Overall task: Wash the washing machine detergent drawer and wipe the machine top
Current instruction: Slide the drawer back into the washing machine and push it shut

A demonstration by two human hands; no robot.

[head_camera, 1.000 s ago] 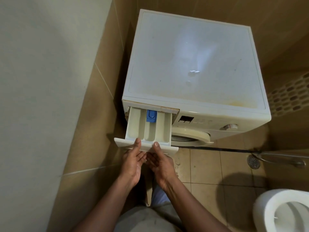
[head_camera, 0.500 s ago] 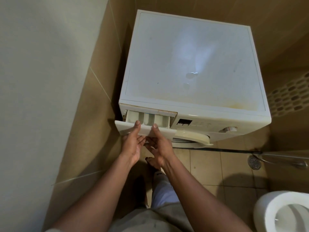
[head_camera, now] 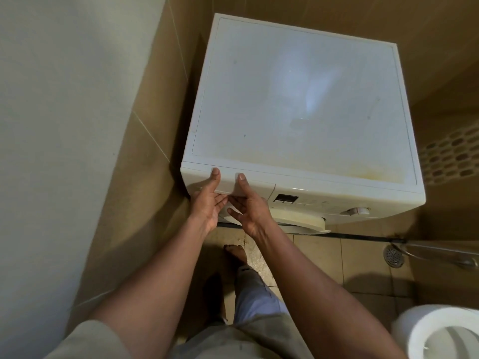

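Head view, looking down: washing machine [head_camera: 298, 112] fills the upper centre of the frame, tiled wall to its left, toilet [head_camera: 440, 332] at the lower right corner, floor drain [head_camera: 393, 256] at right.

Detergent drawer [head_camera: 230, 183] sits at the left end of the machine's front panel, flush with the panel, no gap visible along its top edge. Both hands are on it. Left hand [head_camera: 208, 203]: thumb lying up across the drawer face, tip at the top edge, fingers curled under the lower lip. Right hand [head_camera: 248, 206]: same pose just beside it, thumb on the face, fingers below. Each grip is a loose thumb-against-fingers pinch on the drawer front; how hard it presses I cannot tell.

Machine top [head_camera: 305, 99] is bare, with yellowish staining along the front edge toward the right and a few dark specks. No cloth is in view. Display [head_camera: 285, 198] and dial [head_camera: 359, 211] lie right of the drawer; door rim [head_camera: 298, 221] below.

Step in hand, judged: seating the drawer home. To do it well:
- push square with both thumbs, even pressure, so it does not rack in its slot
- keep fingers clear of the lower lip as it closes
- check the face sits level with the panel seam before letting go
- keep the hand away from the display buttons

Top wipe looks not yet done, stains remain.
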